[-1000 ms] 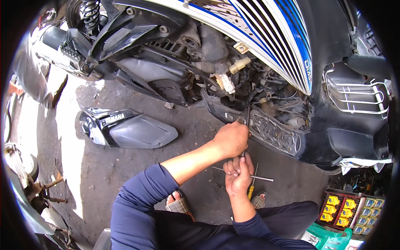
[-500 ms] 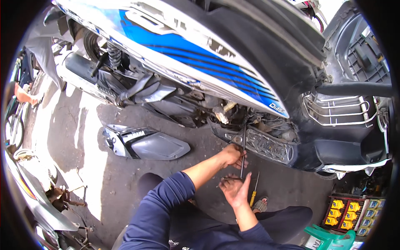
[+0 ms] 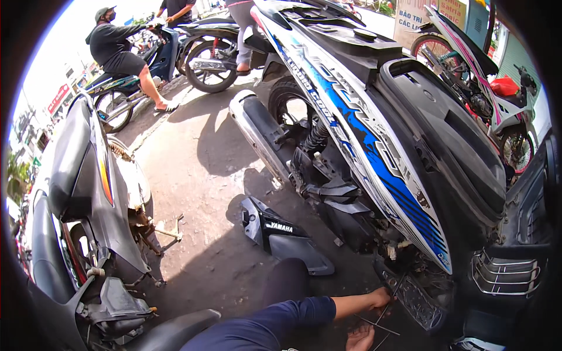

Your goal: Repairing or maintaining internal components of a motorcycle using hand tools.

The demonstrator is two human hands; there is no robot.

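Note:
My left hand (image 3: 380, 298) is closed round the shaft of a T-handle wrench (image 3: 386, 311), beside the footboard (image 3: 420, 304) of a white and blue scooter (image 3: 374, 137). The wrench slants up toward the scooter's uncovered lower side; its far tip is hard to make out there. Below the crossbar, my right hand (image 3: 360, 338) is palm up with its fingers apart, close to the handle and partly cut off by the lower edge. A grey and black side cover (image 3: 293, 245) lies on the ground to the left of my hands.
A partly stripped grey motorbike (image 3: 108, 199) stands at the left. At the far left a person in dark clothes (image 3: 120, 47) sits on a motorbike, with other people by the bikes. Another motorbike with pink stripes (image 3: 468, 82) stands behind the scooter.
My view has swung up and to the left, so the hands and scooter sit lower and farther right. The left hand keeps its hold on the wrench, and the crossbar has turned.

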